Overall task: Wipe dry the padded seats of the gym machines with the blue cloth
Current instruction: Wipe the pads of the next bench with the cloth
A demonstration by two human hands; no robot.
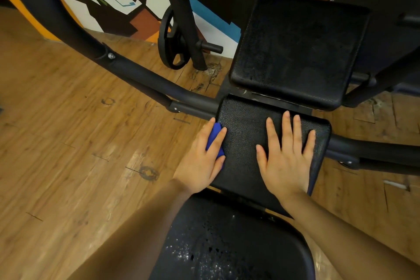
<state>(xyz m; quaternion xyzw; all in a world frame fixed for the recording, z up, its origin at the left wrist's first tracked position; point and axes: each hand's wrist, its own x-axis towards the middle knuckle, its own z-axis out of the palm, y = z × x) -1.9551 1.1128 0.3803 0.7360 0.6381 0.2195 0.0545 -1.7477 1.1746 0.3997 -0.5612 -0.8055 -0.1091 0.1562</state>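
Head view: left hand (201, 157) lies flat at the near-left edge of the middle pad (247, 141), fingers straight, pressing the bunched blue cloth (214, 141) against the pad's side. Right hand (286, 154) is spread flat on top, fingers splayed, holding nothing, bracing. My read: a wipe of this pad is in hand. Beyond the fingertips sits the upper pad (297, 48); nearer the wrists, the lower seat (229, 241) shows white droplets, so the cloth probably goes there next
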